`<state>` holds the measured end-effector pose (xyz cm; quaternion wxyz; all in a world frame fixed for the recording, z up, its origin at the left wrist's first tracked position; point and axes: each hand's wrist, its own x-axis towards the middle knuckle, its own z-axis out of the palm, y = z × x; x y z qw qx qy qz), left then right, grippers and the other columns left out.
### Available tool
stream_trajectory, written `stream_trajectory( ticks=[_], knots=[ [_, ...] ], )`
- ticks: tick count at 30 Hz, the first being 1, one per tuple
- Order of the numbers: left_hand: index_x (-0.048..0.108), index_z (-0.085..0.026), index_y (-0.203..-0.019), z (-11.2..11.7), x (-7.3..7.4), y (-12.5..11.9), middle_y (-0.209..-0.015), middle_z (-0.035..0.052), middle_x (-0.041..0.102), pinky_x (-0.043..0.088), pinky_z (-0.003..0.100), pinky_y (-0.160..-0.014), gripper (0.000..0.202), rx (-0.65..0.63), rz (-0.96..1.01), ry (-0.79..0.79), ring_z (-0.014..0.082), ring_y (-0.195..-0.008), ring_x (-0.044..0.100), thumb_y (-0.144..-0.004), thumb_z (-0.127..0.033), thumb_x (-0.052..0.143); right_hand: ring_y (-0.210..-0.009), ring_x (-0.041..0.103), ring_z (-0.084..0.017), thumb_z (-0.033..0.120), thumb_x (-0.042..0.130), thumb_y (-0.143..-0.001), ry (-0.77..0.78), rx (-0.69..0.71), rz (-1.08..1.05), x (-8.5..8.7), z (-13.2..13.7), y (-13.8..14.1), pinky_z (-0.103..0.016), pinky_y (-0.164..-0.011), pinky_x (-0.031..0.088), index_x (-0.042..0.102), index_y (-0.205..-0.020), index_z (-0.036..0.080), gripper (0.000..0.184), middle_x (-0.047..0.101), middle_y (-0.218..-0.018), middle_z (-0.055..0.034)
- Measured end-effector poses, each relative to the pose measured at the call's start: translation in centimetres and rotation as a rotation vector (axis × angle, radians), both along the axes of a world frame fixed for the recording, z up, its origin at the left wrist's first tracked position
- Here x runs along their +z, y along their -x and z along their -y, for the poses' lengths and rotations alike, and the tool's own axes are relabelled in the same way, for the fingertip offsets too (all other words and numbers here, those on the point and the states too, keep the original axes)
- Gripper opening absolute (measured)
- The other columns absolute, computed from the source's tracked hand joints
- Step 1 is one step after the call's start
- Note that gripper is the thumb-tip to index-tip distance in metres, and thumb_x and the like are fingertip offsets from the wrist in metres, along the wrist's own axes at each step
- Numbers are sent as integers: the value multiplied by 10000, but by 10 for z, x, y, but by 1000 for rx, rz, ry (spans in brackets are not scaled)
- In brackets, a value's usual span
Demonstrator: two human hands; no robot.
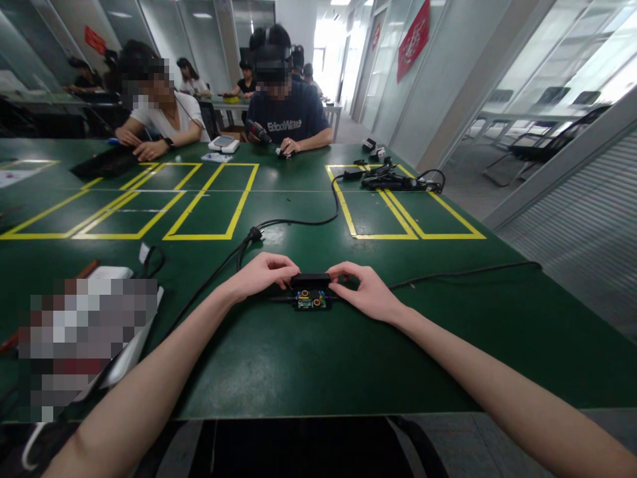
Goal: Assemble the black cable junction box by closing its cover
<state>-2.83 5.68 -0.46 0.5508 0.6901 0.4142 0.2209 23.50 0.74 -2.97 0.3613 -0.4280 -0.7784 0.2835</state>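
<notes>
A small black box [310,280] rests on the green table [308,358] in front of me, with a little circuit board [310,301] showing orange and green parts just below it. My left hand [261,274] curls around the box's left end, fingers pinched on it. My right hand [362,287] grips the right end the same way. Black cables [298,222] run off from the device to the left and to the right.
Yellow tape rectangles [209,199] mark the table's middle. A pile of black adapters and cables [393,179] lies at the far right. A white object [107,273] sits at my left. Two people [286,113] work at the far side, others behind them.
</notes>
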Motion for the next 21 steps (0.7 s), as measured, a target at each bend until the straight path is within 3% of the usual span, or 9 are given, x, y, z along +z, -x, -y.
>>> stream_trajectory(
  ticks=[6, 9, 13, 16, 19, 21],
  knots=[
    [777, -147, -874, 3, 6, 0, -857, 49, 756, 509, 278, -734, 306, -81, -12, -31, 145, -738, 626, -850, -445, 707, -881, 682, -200, 106, 543, -878, -27, 77, 46, 1, -1, -5, -347, -790, 550, 729, -1022, 190, 250, 736, -950, -59],
    [785, -146, -841, 6, 5, -2, -860, 63, 774, 504, 286, -765, 307, -123, -26, -43, 164, -783, 647, -856, -441, 704, -893, 683, -201, 124, 533, -919, -34, 139, 57, 2, -1, -6, -357, -810, 552, 716, -997, 196, 212, 734, -963, -69],
    [758, -141, -817, 8, -1, -5, -827, 49, 764, 503, 278, -734, 256, -150, -18, -52, 154, -749, 652, -794, -396, 772, -892, 676, -207, 227, 626, -937, -97, 196, 95, 5, 1, -6, -361, -815, 550, 674, -1009, 195, 92, 724, -974, -78],
    [747, -147, -951, 10, -3, -7, -835, 32, 756, 507, 269, -701, 300, -142, 0, -86, 154, -747, 664, -746, -355, 813, -909, 663, -228, 294, 776, -842, -158, 224, 207, 8, 3, -6, -371, -815, 539, 645, -1039, 198, 256, 716, -1008, -82],
    [740, -152, -1047, 14, -1, -9, -883, 40, 760, 511, 270, -719, 312, -171, -29, -178, 160, -784, 675, -800, -340, 767, -889, 652, -237, 300, 842, -769, -210, 207, 319, 9, 5, -4, -366, -796, 510, 622, -1026, 202, 352, 712, -993, -77],
    [742, -155, -975, 17, 3, -9, -880, 42, 747, 494, 267, -713, 254, -194, -112, -309, 156, -768, 654, -860, -381, 725, -847, 642, -227, 293, 811, -790, -248, 191, 346, 7, 5, -2, -352, -771, 480, 609, -981, 205, 292, 712, -951, -68]
  ],
)
